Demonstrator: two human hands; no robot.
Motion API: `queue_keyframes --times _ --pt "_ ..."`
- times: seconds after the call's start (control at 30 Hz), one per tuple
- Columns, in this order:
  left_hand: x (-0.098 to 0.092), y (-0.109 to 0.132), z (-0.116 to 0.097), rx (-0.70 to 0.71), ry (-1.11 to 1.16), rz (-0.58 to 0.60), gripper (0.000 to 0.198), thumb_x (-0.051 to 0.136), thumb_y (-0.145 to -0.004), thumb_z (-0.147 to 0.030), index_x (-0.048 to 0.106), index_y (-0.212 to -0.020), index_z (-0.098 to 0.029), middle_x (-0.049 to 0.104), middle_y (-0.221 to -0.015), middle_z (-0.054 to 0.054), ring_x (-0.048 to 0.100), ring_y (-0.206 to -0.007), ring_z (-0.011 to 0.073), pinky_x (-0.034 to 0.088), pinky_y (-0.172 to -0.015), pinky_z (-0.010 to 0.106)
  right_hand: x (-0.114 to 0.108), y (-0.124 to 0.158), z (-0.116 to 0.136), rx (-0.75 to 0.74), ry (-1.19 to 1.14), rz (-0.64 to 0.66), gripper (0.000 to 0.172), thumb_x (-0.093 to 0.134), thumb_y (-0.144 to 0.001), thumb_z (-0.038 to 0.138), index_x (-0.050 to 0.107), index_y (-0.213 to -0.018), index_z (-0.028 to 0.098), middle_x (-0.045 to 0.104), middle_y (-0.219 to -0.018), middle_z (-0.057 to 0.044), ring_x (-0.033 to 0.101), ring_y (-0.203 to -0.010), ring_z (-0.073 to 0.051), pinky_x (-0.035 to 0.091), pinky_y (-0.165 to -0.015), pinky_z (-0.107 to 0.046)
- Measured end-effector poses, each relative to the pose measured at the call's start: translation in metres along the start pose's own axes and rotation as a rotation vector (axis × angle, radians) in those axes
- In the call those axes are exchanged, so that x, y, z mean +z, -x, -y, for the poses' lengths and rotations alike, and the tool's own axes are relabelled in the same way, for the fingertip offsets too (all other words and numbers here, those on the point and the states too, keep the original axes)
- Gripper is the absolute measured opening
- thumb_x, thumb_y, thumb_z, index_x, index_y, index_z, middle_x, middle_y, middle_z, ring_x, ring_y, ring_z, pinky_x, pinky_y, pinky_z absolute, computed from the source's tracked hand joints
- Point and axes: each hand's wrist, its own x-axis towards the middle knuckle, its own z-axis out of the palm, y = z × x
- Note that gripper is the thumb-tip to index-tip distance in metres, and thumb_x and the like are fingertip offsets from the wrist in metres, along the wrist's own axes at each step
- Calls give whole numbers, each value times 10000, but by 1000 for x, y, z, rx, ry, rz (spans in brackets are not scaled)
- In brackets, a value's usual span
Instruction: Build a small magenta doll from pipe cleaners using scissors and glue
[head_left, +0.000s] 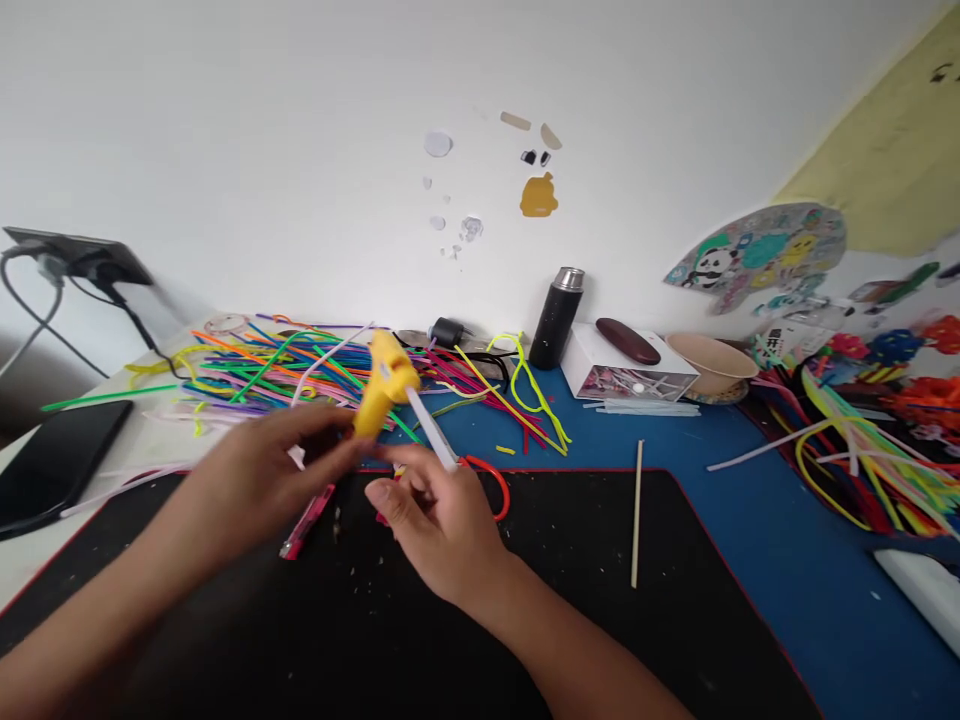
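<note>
My left hand (255,465) is closed around the lower part of a yellow hot glue gun (386,375), raised above the front of the desk. A white glue stick (430,424) sticks out of the gun, slanting down toward my right hand (450,525). The fingers of that hand are curled close to the gun's lower end; what they pinch is hidden. Behind my right hand show the orange-red handles of scissors (501,492) on the mat. Below my left hand lies a pink box-cutter-like tool (306,525).
A black mat (570,620) covers the desk's front. Pipe cleaners (247,365) lie heaped at the back left, with more (862,450) at right. A wooden stick (637,515), black flask (556,318), white box (592,365), beige bowl (712,358) and phone (64,460) surround the work area.
</note>
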Motion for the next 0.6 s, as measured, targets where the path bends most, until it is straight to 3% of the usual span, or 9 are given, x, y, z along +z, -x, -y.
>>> queue_keyframes --times 0.1,0.13,0.2,0.3,0.4,0.5,0.6 --pt "-8 -28 5 -54 -151 -60 415 609 -978 -591 777 -1016 -213 782 -905 -3 650 -785 207 442 -709 272 6 6 7 -68 65 18 578 584 -1068 675 817 -1180 157 600 -626 50 587 -547 -113 432 -586 -232" --pt "-7 -37 5 -14 -180 -82 395 591 -985 -566 779 -1003 -218 772 -871 -7 643 -762 205 433 -697 271 9 8 9 -81 116 66 583 592 -1057 698 825 -1146 171 607 -613 53 590 -536 -106 420 -580 -227" --pt "3 -52 1 162 -179 40 341 597 -1010 -508 778 -1091 -230 795 -967 9 685 -834 218 466 -737 275 17 12 10 -96 209 210 575 596 -1044 732 822 -1089 205 660 -630 54 628 -543 -98 403 -557 -213" --pt "26 -67 -19 486 -238 201 323 579 -1051 -473 767 -1056 -210 783 -974 62 709 -855 242 496 -768 315 28 13 5 -129 398 522 563 583 -1029 772 787 -1065 248 812 -836 25 758 -706 -151 424 -547 -223" --pt "53 -77 -48 736 -254 312 256 566 -1090 -363 758 -1101 -193 784 -1084 95 730 -930 248 531 -823 332 34 6 -3 -121 670 812 643 518 -1052 778 773 -1033 189 826 -820 -43 777 -667 -237 401 -430 -280" --pt "80 -86 -76 872 -253 402 187 611 -1080 -290 758 -1095 -175 780 -1036 93 736 -965 260 543 -866 345 42 4 -10 -135 719 919 628 443 -1121 688 769 -1108 151 844 -919 -86 808 -745 -276 480 -412 -323" --pt "109 -93 -95 913 -253 500 156 642 -1070 -263 757 -1024 -168 791 -1042 92 747 -986 260 549 -863 343 69 28 -12 -234 678 931 533 459 -1139 621 761 -1196 186 831 -1165 -98 815 -979 -278 625 -575 -322"
